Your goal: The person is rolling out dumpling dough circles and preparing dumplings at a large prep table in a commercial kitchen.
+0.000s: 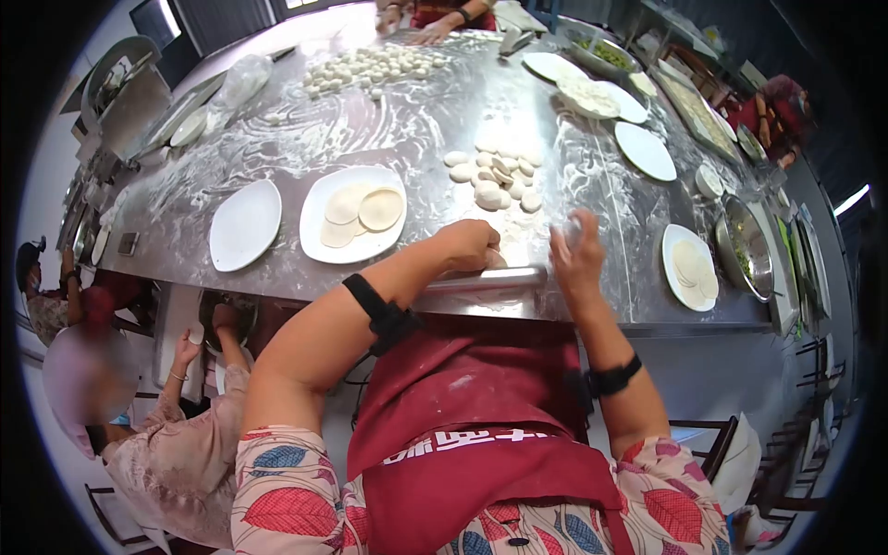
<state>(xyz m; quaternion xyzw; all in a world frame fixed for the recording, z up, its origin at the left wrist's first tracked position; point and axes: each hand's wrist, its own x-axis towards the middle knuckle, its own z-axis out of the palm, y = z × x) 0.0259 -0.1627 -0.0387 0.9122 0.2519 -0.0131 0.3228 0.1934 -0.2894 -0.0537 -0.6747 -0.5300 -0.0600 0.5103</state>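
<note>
My left hand [470,245] is curled closed, low over the table's near edge. What its fingers hold, if anything, is hidden. Just in front of my body, beside that hand, lies a shiny metal bar [504,277] that resembles a rolling pin. My right hand [578,254] is raised a little to the right, fingers apart and slightly blurred, with nothing visible in it. Beyond both hands sits a pile of small flattened dough pieces [499,176]. To the left, a white plate [313,199] carries several round dough wrappers [380,210].
Another white plate [244,227] stands at far left. On the right are a plate of wrappers [692,268], a steel bowl of green filling [747,245] and a white plate [645,151]. Many dough pieces [370,69] lie farther back, near another person's hands [435,30]. A co-worker [176,444] sits at left.
</note>
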